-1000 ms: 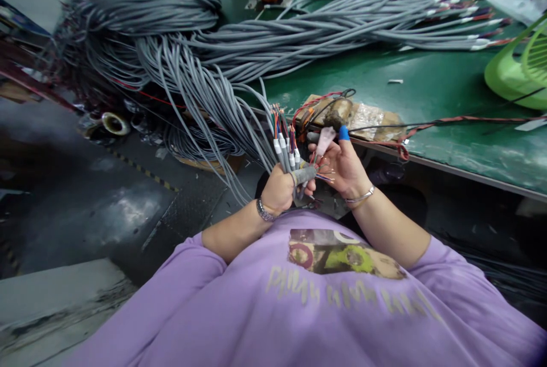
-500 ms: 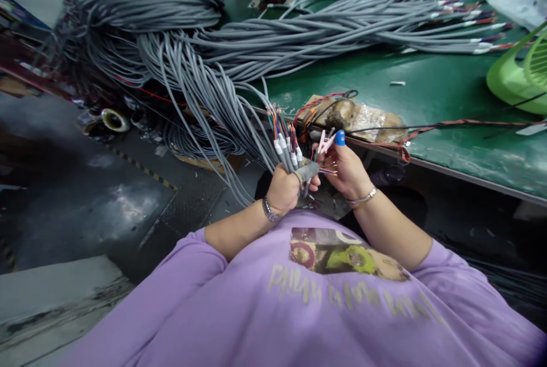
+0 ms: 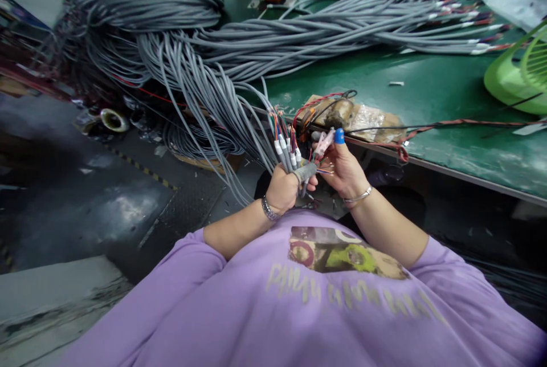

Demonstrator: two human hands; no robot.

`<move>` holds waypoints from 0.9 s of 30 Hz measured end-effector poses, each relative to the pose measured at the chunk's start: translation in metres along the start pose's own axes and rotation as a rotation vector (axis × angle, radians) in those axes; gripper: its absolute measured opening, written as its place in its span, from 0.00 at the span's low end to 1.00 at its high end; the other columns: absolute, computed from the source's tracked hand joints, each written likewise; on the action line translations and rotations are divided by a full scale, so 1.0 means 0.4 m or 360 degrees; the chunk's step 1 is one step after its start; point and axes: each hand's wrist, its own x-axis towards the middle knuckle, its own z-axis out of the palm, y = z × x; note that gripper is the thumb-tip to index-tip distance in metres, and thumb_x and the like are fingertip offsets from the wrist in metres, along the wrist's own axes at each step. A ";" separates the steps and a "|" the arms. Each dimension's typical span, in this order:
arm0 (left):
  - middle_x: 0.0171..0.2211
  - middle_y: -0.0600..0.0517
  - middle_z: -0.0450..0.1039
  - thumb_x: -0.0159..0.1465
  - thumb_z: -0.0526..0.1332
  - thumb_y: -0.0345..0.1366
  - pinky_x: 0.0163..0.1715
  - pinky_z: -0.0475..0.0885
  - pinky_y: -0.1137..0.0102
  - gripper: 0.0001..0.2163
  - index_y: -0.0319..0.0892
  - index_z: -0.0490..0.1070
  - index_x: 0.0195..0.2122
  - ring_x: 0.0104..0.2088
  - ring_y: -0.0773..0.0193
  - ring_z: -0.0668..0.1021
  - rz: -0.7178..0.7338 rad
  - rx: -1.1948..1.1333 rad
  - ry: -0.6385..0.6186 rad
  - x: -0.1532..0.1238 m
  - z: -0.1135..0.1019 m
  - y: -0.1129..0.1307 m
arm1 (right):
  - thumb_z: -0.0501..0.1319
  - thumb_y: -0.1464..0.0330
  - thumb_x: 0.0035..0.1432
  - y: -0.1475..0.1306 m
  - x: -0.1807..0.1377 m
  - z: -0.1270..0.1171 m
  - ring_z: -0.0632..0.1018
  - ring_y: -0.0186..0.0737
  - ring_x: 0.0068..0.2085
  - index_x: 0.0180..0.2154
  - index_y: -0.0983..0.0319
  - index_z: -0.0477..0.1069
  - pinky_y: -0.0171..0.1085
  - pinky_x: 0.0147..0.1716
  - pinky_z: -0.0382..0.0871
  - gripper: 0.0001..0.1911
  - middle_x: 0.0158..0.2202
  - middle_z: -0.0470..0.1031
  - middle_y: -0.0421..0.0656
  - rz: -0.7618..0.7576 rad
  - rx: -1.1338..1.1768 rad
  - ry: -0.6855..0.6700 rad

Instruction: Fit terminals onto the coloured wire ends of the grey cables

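My left hand (image 3: 282, 187) is closed in a fist round a bunch of grey cable ends (image 3: 285, 150) with white sleeves and stripped coloured wires, held upright in front of my chest. A grey finger cot covers one of its fingers. My right hand (image 3: 342, 164), with a blue finger cot on one fingertip, pinches a small pink clip (image 3: 325, 140) and thin coloured wires right beside that bunch. The cables trail up and left into a big grey cable bundle (image 3: 205, 70).
A green bench (image 3: 427, 88) carries a long heap of grey cables (image 3: 363, 19), a taped brown block (image 3: 354, 116) with red and black leads at its front edge, and a green fan (image 3: 519, 70) at the right. Cable coils and a tape roll (image 3: 113, 121) lie on the dark floor at left.
Both hands stayed almost in place; the right hand's fingers shifted, and the pink clip moved slightly between them near the wire ends.
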 end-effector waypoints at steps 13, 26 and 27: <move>0.19 0.57 0.72 0.46 0.73 0.45 0.19 0.70 0.76 0.18 0.40 0.69 0.28 0.18 0.71 0.74 -0.0039 -0.0097 0.0098 -0.014 -0.011 0.014 | 0.66 0.56 0.58 -0.027 -0.031 0.028 0.66 0.30 0.23 0.32 0.58 0.74 0.32 0.22 0.61 0.13 0.26 0.74 0.37 -0.0026 -0.0164 0.0043; 0.18 0.55 0.71 0.48 0.72 0.47 0.19 0.68 0.76 0.17 0.39 0.70 0.26 0.18 0.72 0.73 -0.0037 -0.0035 0.0058 0.002 0.012 0.017 | 0.63 0.39 0.52 -0.006 -0.004 0.006 0.69 0.35 0.22 0.32 0.58 0.74 0.37 0.23 0.67 0.29 0.21 0.73 0.38 0.0126 -0.0100 -0.0097; 0.18 0.55 0.71 0.48 0.72 0.47 0.19 0.68 0.76 0.17 0.39 0.70 0.25 0.18 0.72 0.73 -0.0034 -0.0030 0.0054 0.003 0.013 0.016 | 0.63 0.39 0.52 -0.006 -0.002 0.005 0.69 0.34 0.21 0.32 0.58 0.74 0.37 0.22 0.67 0.29 0.21 0.73 0.38 0.0146 -0.0084 -0.0119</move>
